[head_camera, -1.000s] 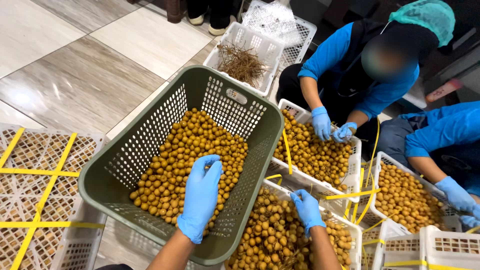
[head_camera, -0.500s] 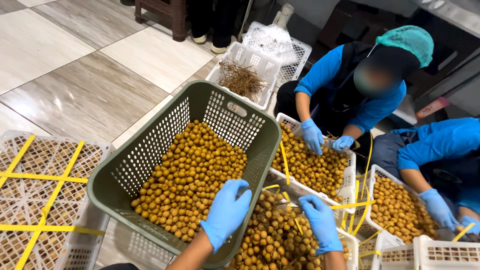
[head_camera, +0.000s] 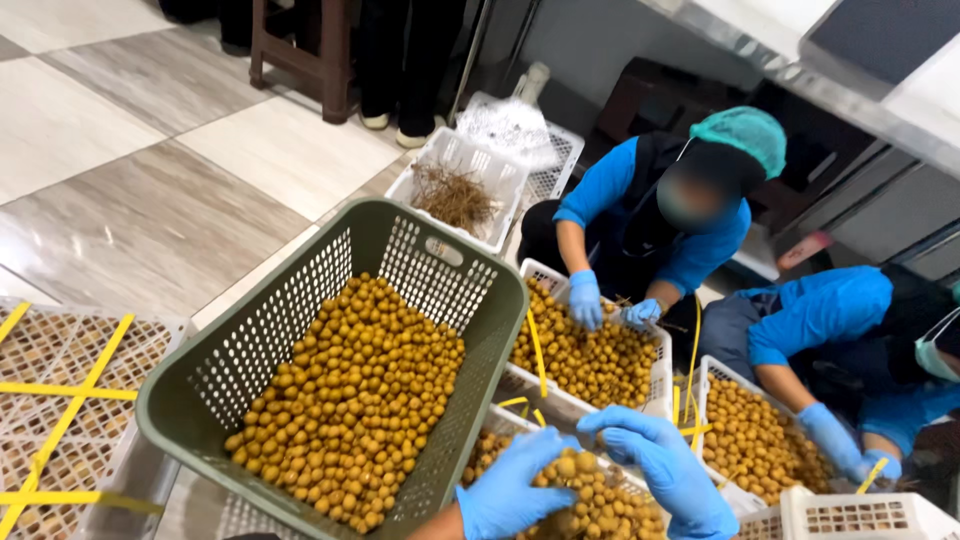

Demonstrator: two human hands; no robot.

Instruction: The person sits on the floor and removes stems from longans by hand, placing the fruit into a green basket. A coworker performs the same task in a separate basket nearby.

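Observation:
My left hand and my right hand, both in blue gloves, are cupped together over a white crate at the bottom of the head view. Between them they scoop up a heap of small round brown-yellow fruit. Just to the left stands a large green plastic basket, tilted and about half filled with the same fruit.
Two people in blue tops and blue gloves, one in a teal hair net and one at the right, sort fruit in white crates. A white crate holds dry stems. White crates with yellow straps lie at left on the tiled floor.
My left hand has left the green basket and moved right to the white crate. Both hands have closed together around fruit there. The camera has tilted up and right.

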